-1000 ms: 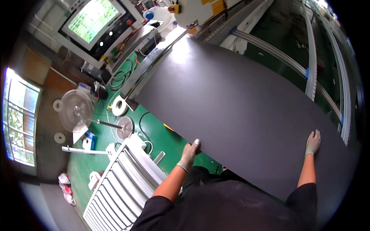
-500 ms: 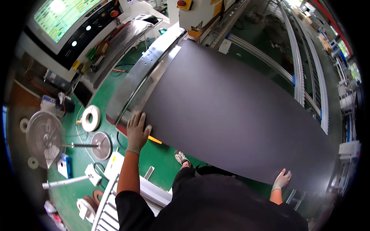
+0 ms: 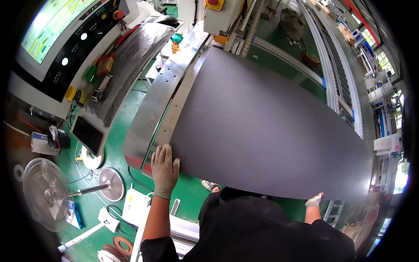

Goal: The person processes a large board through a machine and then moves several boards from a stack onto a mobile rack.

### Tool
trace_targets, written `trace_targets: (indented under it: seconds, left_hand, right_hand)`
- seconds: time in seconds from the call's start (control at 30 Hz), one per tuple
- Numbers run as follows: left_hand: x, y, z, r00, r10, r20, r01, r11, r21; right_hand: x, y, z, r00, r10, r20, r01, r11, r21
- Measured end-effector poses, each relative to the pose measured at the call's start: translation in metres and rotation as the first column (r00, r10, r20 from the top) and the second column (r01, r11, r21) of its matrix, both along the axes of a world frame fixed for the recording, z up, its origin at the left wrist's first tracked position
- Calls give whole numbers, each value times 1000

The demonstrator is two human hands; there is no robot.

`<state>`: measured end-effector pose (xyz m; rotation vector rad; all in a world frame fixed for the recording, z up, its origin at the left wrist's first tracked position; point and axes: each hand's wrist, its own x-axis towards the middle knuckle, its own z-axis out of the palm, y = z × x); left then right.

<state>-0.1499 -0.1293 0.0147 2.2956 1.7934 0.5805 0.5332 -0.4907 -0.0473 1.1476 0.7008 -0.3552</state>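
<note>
A large dark grey panel [image 3: 262, 126] lies flat across the machine's metal bed, its near long edge just in front of my body. My left hand [image 3: 165, 172], in a thin glove, rests at the panel's near left corner. Its fingers are stretched out over the metal guide strip [image 3: 176, 109] and the thumb is toward the panel. At the right, my gloved right hand [image 3: 313, 201] is closed at the near edge, some fingertips showing above it. The fingers beneath are hidden.
A control console with a lit screen [image 3: 52, 26] stands at the far left, beside a film-covered shelf [image 3: 131, 65]. On the left are a floor fan [image 3: 46, 192] and white roll [image 3: 92, 157]. Metal rails [image 3: 329, 65] run beyond the panel; a roller frame [image 3: 183, 227] is near my left arm.
My view has shifted, and the panel sits closer to my body. My left hand stays at its corner. The right hand has gone from lying over the near edge to holding it lower down.
</note>
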Motion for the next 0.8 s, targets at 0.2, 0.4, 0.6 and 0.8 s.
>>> trace_targets:
  seconds: [0.2,0.4,0.6,0.8]
  left_hand:
    - [2,11,0,996,56,-65,-53,998,37]
    - [17,30,1,992,86,-91,-85,996,15]
    - [35,48,-7,993,58,-100,-62,997,-36]
    - [49,68,-7,994,70,-86,-78,993,-84]
  right_hand:
    - [-31,18,6,973,-197,-123,229,900,371]
    - [-46,42,19,998,-51,-34,59,952,300]
    - [-24,30,11,667,736,-116,-544,375,-751]
    - [-1,61,7,307,527,-792,-337,-719,-608]
